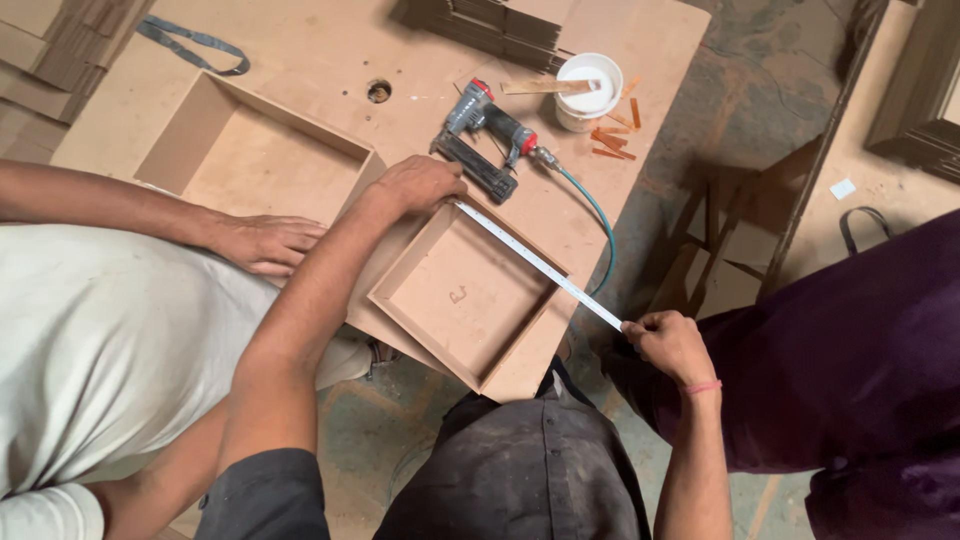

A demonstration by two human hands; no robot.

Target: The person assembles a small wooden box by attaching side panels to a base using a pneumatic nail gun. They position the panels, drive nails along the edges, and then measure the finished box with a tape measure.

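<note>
A shallow open fibreboard box (470,300) lies on the workbench, one corner hanging over the near edge. A white measuring tape (540,265) is stretched along its far right side. My left hand (420,185) presses the tape's end down at the box's far corner. My right hand (672,343) pinches the tape's other end past the box's right corner, off the bench edge.
A pneumatic nail gun (490,140) with a green hose (597,215) lies behind the box. A white tub (588,92) and orange wood slivers (612,135) sit further back. A larger open box (260,150) is on the left. Another person's hand (265,243) rests nearby; a third person in purple (860,350) stands right.
</note>
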